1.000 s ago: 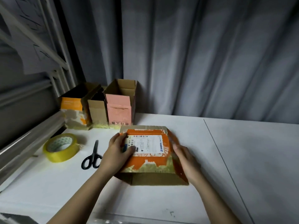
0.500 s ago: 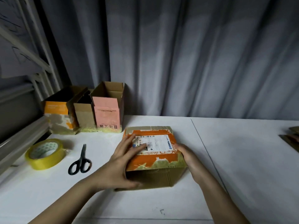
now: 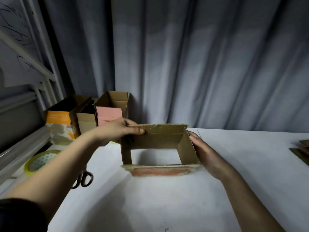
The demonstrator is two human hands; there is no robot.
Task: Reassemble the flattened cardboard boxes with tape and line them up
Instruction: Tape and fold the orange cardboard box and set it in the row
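The box (image 3: 158, 146) is opened into a square tube and held over the middle of the surface (image 3: 150, 203), mouth towards the camera; white surface shows straight through it, so its bottom looks unsealed from here. The step in hand reads as squaring up the shell before closing and taping one end.

The left hand (image 3: 120, 129) pinches the far top corner, thumb on the inside of the wall and fingers over the edge. The right hand (image 3: 205, 153) lies flat, fingers straight, against the outside of the right wall, steadying it. An orange-printed flap (image 3: 160, 170) hangs at the near lower edge.

Next, I judge, the bottom flaps must be folded in while the walls stay square, then one hand freed for the tape (image 3: 39, 160), which lies near the left edge, with the scissors (image 3: 83, 180) just beside it, partly hidden under the left forearm. The worn, ragged cardboard may sag or skew once one hand lets go.

Three finished boxes (image 3: 87, 116) stand in a row at the back left corner, close together; the new one would go on their right, where bare surface runs along the back edge by the curtain (image 3: 200, 64). The near and right parts of the surface give room to turn the box; more flattened cardboard (image 3: 301, 149) waits at the right edge, well apart.
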